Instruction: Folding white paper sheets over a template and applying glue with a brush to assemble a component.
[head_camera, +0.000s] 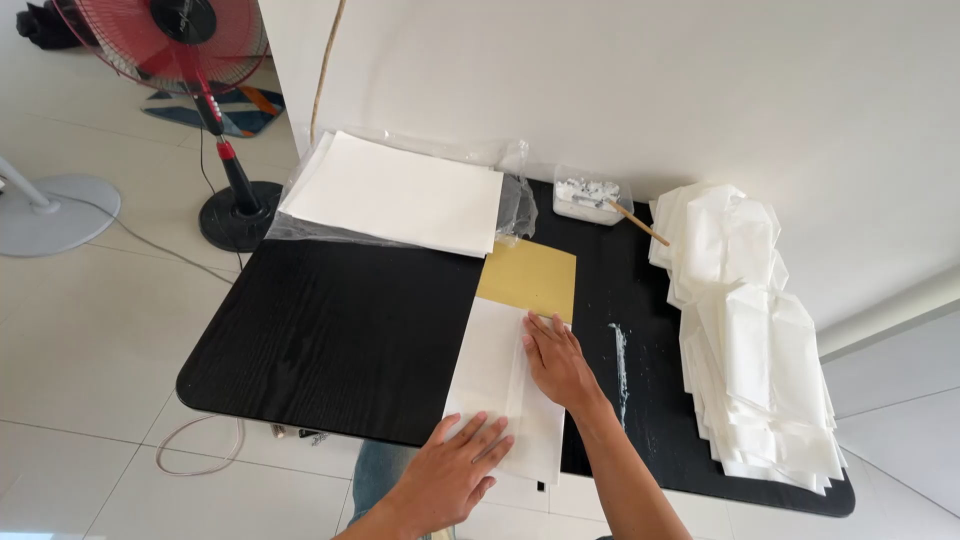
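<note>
Right hand: my right hand (558, 362) lay flat and unclenched, fingers together, pressing on the upper part of the white sheet (500, 385), fingertips close to its top edge, near the middle of the frame.
Left hand: my left hand (455, 470) lay spread, palm down, on the lower end of that sheet at the bottom centre; it gripped nothing.
Sheet: it lay lengthwise on the black table (340, 330), its lower end just past the near edge, with a fold line running down it between my hands.
Card: a yellow card (530, 275) stuck out from under the sheet's top end.
Stack: flat white paper (395, 195) sat on a clear plastic bag (515, 200) at the upper left of the table.
Tub: a small clear tub (590, 195) of white paste stood at the upper centre, a brush handle (640, 225) leaning out to the right.
Smear: a white streak (620, 355) marked the table just right of my right hand.
Pile: folded white pieces (750, 330) were heaped along the right edge.
Floor: a red fan (190, 40) stood on the tiles at the upper left.
</note>
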